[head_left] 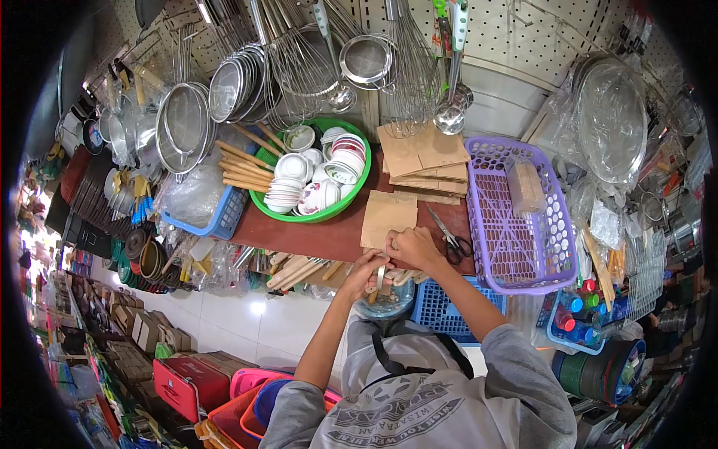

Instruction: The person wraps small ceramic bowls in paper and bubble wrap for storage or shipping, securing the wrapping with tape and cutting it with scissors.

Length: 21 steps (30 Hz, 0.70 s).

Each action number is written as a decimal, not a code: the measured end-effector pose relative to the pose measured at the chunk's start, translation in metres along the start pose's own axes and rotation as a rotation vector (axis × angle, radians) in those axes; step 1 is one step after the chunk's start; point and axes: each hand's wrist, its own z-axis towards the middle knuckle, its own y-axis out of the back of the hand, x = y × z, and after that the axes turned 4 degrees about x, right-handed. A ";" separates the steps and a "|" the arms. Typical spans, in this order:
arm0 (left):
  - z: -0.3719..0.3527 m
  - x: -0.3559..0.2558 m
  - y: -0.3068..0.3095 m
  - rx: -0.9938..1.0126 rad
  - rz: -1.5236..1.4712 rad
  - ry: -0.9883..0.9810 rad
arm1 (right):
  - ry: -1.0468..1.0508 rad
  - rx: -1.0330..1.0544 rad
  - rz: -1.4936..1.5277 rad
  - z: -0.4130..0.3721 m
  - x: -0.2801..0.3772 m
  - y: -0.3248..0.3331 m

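Observation:
Close together at the front edge of the red-brown shelf are both my hands. My left hand point(364, 274) is closed around a roll of tape point(382, 276) that hangs at its fingertips. To its right my right hand point(415, 247) is closed, its fingertips pinched beside the lower corner of a brown cardboard piece point(389, 217). What sits in that pinch is too small to make out. The cardboard lies flat on the shelf point(329, 237). A pair of scissors point(450, 238) with dark handles rests just right of my right hand.
A green basin point(310, 218) holds small bowls and dishes. Stacked cardboard point(426, 153) lies behind. At right stands a purple basket point(490, 280) with a wrapped block point(526, 185) inside. Whisks point(411, 82) and strainers point(185, 127) hang above. A blue crate point(449, 303) sits below the shelf.

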 end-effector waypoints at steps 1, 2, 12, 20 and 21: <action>0.000 0.000 0.002 0.009 0.002 0.004 | -0.003 -0.007 0.001 0.000 0.001 -0.001; 0.000 0.000 0.002 0.017 0.005 0.007 | -0.005 -0.014 0.002 0.000 0.001 -0.001; 0.004 0.006 0.002 0.008 -0.020 -0.006 | -0.016 -0.039 0.002 -0.002 0.002 -0.002; 0.003 0.002 0.004 0.028 -0.048 0.023 | -0.102 -0.066 0.042 -0.004 0.008 -0.003; 0.003 0.002 0.005 0.031 -0.048 0.025 | -0.112 -0.059 0.052 -0.005 0.010 0.000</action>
